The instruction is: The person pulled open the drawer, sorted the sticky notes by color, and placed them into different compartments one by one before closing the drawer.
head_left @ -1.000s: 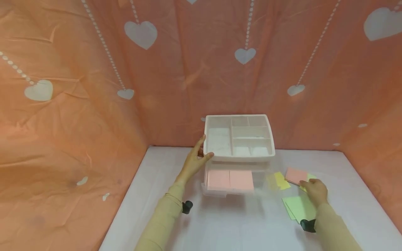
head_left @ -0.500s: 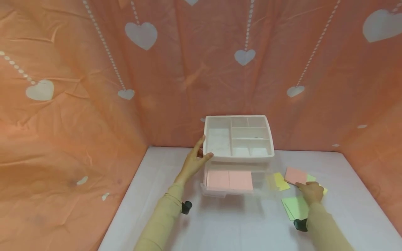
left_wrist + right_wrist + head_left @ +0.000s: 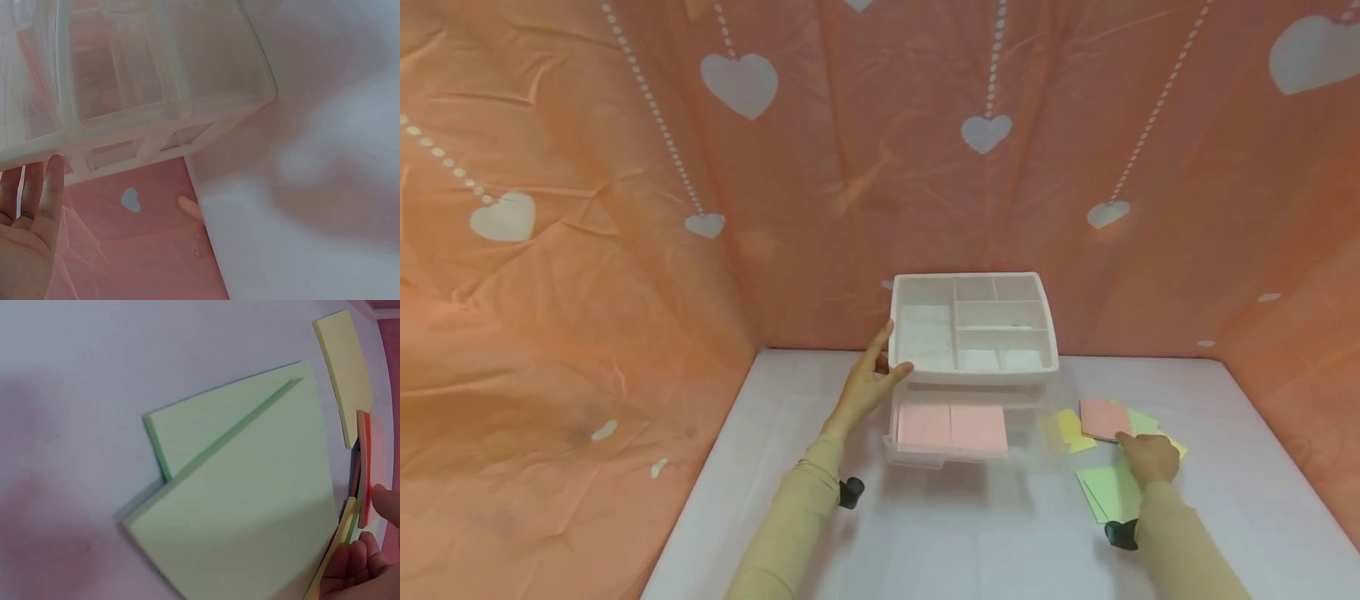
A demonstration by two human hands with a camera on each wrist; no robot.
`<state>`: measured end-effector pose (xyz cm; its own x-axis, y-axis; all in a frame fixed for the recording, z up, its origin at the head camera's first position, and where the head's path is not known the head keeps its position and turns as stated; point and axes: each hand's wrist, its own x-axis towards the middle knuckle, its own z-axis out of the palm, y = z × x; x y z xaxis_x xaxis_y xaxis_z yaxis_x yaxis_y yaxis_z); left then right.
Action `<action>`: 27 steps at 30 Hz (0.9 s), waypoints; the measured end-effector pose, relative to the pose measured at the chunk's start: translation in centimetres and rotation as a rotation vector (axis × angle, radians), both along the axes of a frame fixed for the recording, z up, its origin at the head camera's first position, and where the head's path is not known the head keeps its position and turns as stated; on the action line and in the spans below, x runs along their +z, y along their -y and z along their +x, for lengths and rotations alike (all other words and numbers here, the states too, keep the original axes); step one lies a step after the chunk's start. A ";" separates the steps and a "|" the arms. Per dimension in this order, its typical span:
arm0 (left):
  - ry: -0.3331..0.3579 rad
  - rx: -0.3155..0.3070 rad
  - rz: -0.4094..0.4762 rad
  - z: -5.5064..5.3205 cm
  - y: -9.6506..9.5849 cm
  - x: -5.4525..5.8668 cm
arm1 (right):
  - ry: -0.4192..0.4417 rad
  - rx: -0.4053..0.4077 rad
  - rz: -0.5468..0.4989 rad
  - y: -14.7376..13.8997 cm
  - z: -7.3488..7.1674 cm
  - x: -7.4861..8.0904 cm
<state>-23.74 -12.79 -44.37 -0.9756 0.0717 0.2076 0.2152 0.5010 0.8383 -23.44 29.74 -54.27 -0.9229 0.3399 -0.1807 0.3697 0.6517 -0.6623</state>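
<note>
green pads [image 3: 250,487] fill right wrist view; head view adds organizer [image 3: 973,329].

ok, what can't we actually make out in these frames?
- Head view: the right hand covers the near edge of the pink pad, so its grip there is unclear.
- Right wrist view: that pad is edge-on at the frame's right border; fingers cut off.
- Left wrist view: the left hand is cropped beside the organizer.
- Head view: pads under the pink one are mostly hidden.
</note>
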 end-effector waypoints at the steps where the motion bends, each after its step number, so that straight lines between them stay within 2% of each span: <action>1: 0.000 -0.001 -0.002 0.0 -0.1 0.0 | 0.017 -0.012 -0.004 0.1 0.1 0.1; 7: -0.006 0.005 -0.005 0.0 -0.2 0.0 | 0.061 0.004 0.030 0.7 0.3 0.6; 13: 0.016 -0.004 0.006 -0.2 -0.2 0.1 | 0.080 0.001 0.002 0.4 0.3 0.6; 18: 0.016 0.006 0.006 -0.2 -0.3 0.2 | 0.046 -0.021 -0.051 0.3 0.4 0.8; 24: 0.017 0.013 -0.003 -0.2 -0.2 0.2 | 0.018 -0.037 -0.162 0.1 0.8 0.9; 27: 0.010 0.011 -0.005 -0.2 -0.2 0.2 | 0.003 -0.039 -0.176 0.0 0.8 1.1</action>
